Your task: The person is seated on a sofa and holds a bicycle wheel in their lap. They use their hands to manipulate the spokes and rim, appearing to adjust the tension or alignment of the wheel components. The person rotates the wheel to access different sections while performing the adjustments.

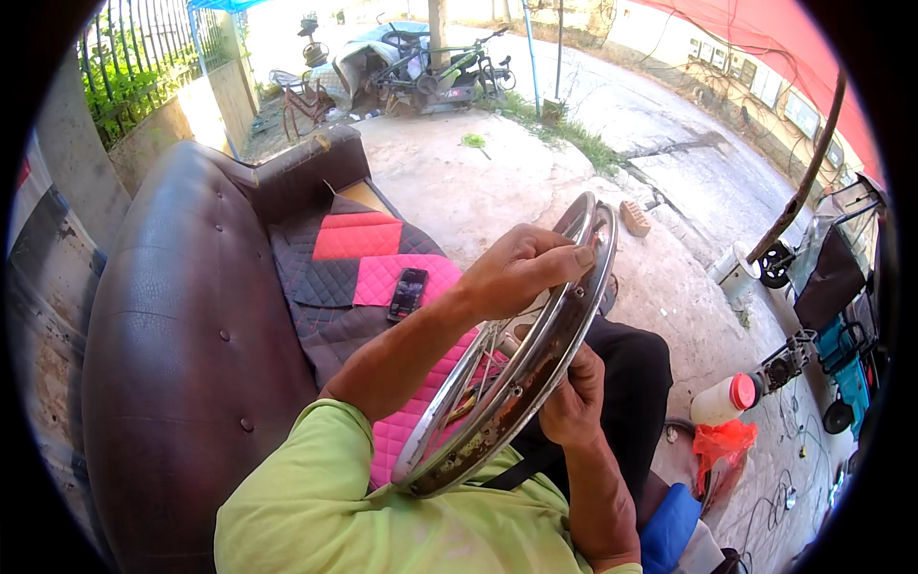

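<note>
A spoked wheel rim (545,368) is tilted up in front of my chest, its metal worn and rusty brown along the channel, with no tyre on it. Thin spokes (483,368) run inside the hoop. My left hand (521,273) is closed over the upper part of the rim, thumb pressed on its edge. Lower down, on the right side, my right hand (576,397) grips the rim with bent fingers; some of its fingertips are hidden behind the metal. The rim's lower end is close to my green shirt (382,517).
I sit on a brown sofa (191,316) with quilted pink and red covers, where a phone (408,294) lies. On the right are a white tub with a red lid (724,399), a red plastic bag (724,445) and cables. A brick (634,218) and bicycles (459,67) are farther off.
</note>
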The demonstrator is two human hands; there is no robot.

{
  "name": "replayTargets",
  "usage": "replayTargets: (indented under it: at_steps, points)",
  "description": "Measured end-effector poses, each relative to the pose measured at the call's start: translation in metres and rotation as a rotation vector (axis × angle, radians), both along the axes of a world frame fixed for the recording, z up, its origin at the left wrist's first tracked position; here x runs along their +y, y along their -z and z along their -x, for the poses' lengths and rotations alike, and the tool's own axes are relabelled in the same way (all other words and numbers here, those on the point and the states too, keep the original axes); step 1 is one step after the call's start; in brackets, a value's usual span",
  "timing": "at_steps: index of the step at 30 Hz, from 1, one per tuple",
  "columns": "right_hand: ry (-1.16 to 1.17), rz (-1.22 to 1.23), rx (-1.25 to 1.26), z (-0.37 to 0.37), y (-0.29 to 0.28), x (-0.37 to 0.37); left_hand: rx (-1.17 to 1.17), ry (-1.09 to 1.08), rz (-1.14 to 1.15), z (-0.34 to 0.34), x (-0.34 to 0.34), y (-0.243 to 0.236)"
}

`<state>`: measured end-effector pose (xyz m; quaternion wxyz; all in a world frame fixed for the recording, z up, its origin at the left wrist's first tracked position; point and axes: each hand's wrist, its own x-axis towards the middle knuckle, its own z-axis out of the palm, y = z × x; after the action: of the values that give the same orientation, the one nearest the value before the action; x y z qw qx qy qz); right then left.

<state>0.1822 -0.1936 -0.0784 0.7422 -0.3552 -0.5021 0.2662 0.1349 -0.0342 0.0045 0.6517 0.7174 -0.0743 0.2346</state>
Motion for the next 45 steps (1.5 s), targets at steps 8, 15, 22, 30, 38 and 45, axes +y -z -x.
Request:
replayTargets:
  at_steps: [8, 15, 22, 30, 38, 45]
  points:
    - [0.045, -0.032, 0.01, 0.004, -0.005, 0.001, 0.251, -0.206, 0.047, 0.012, 0.102, 0.069]
    - [0.028, -0.048, 0.106, 0.001, 0.003, 0.004, 0.653, -0.848, 0.133, 0.096, 0.225, 0.216]
    - [0.003, -0.031, 0.105, -0.003, 0.005, 0.011, 1.476, -0.79, 0.126, 0.177, 0.261, 0.392]
    - [-0.006, -0.063, 0.105, -0.009, 0.013, 0.005, 1.499, -0.811, 0.074, 0.164, 0.229, 0.365]
    - [-0.016, -0.048, 0.122, -0.015, 0.022, 0.001, 1.633, -0.524, -0.071, 0.16, 0.257, 0.367]
    - [-0.045, -0.116, 0.143, -0.01, 0.02, 0.004, 1.191, -0.811, -0.057, 0.154, 0.242, 0.351]
